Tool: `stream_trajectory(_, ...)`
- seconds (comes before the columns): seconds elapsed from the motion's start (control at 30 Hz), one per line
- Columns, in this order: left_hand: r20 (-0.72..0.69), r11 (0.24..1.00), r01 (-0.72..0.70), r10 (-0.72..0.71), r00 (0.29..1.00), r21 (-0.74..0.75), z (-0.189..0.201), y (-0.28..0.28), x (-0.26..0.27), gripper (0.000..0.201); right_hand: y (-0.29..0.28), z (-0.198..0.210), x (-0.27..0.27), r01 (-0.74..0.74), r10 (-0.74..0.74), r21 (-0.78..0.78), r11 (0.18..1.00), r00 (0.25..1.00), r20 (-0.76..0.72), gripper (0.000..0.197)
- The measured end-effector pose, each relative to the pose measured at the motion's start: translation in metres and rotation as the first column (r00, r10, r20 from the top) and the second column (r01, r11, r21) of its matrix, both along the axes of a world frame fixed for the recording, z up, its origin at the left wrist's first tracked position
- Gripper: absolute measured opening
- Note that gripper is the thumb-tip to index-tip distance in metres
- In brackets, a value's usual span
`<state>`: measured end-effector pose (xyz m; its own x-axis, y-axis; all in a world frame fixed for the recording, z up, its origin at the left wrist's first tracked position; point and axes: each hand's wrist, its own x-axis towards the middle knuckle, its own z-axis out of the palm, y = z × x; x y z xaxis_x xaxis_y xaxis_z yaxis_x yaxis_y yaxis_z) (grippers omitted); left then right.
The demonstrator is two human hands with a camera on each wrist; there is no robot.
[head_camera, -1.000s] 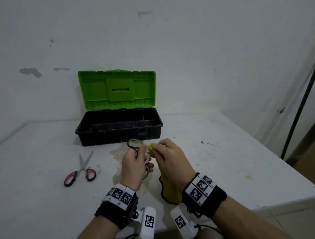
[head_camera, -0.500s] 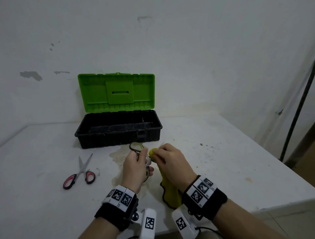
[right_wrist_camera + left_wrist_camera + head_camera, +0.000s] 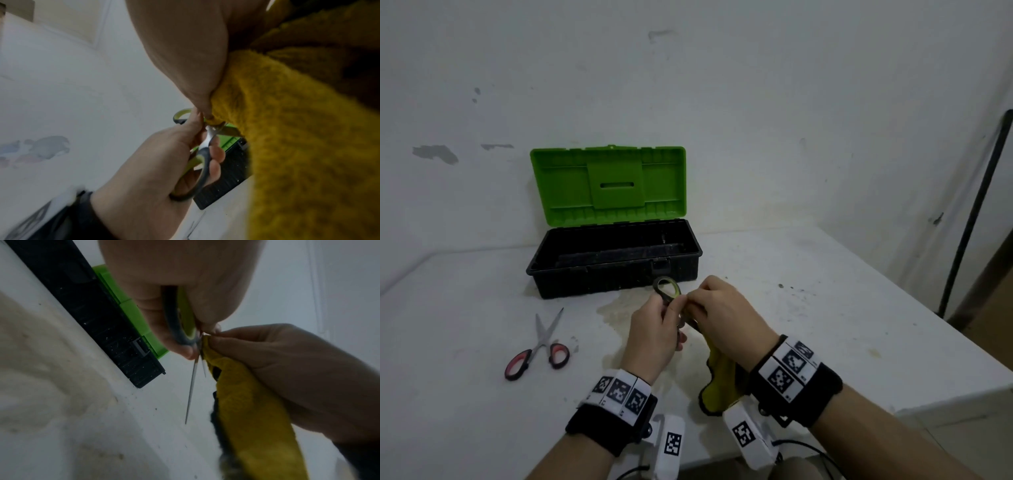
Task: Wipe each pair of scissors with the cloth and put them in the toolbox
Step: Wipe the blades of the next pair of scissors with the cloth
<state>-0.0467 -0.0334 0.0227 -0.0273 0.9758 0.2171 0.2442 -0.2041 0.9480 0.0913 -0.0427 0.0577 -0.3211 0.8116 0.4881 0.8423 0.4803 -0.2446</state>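
My left hand [image 3: 654,329] grips the green-and-grey scissors [image 3: 667,288] by the handles, just in front of the toolbox [image 3: 616,270]. In the left wrist view the scissors [image 3: 180,324] have their thin blades spread and pointing down. My right hand [image 3: 722,318] pinches the yellow cloth [image 3: 722,380] against a blade near the pivot; the cloth [image 3: 252,418] hangs below it. The right wrist view shows the cloth [image 3: 298,129] wrapped at the pivot and the scissors [image 3: 203,162] in the left hand [image 3: 156,175]. A red-handled pair of scissors [image 3: 541,346] lies on the table at left.
The toolbox is black with its green lid [image 3: 607,185] standing open against the wall; its inside looks bare. The white table [image 3: 825,308] has stains and an edge at the right. A dark pole [image 3: 976,212] leans at the far right.
Both hands and the green scissors have shifted slightly. The right hand's cloth pinch has slid along the blade toward the pivot, hiding the yellow fold seen earlier.
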Motion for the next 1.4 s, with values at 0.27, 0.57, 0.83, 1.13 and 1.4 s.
stream_trajectory(0.27,0.113,0.996,-0.014,0.024,0.993,-0.086,0.000,-0.004,-0.003,0.030,0.014,0.011,0.033,0.198,-0.203,-0.055,0.979,0.972,-0.114,0.023)
stream_trajectory(0.57,0.323,0.977,0.015,0.055,0.945,-0.211,0.006,0.000,0.003,0.035,-0.001,-0.009,0.013,-0.024,0.024,0.015,1.000,0.998,-0.058,0.014)
stream_trajectory(0.83,0.344,0.972,-0.002,0.086,0.935,-0.237,0.003,0.003,0.001,0.037,0.000,0.010,0.023,0.110,-0.100,0.040,0.993,0.974,-0.205,0.018)
stream_trajectory(1.13,0.314,0.983,0.007,0.052,0.948,-0.183,0.002,-0.006,0.004,0.036,0.007,-0.009,0.014,0.102,-0.107,-0.039,0.994,0.985,-0.137,0.018)
stream_trajectory(1.4,0.379,0.959,-0.014,0.125,0.917,-0.285,0.000,-0.001,0.003,0.050,-0.018,0.003,-0.006,-0.012,0.019,0.096,0.995,0.997,-0.075,0.009)
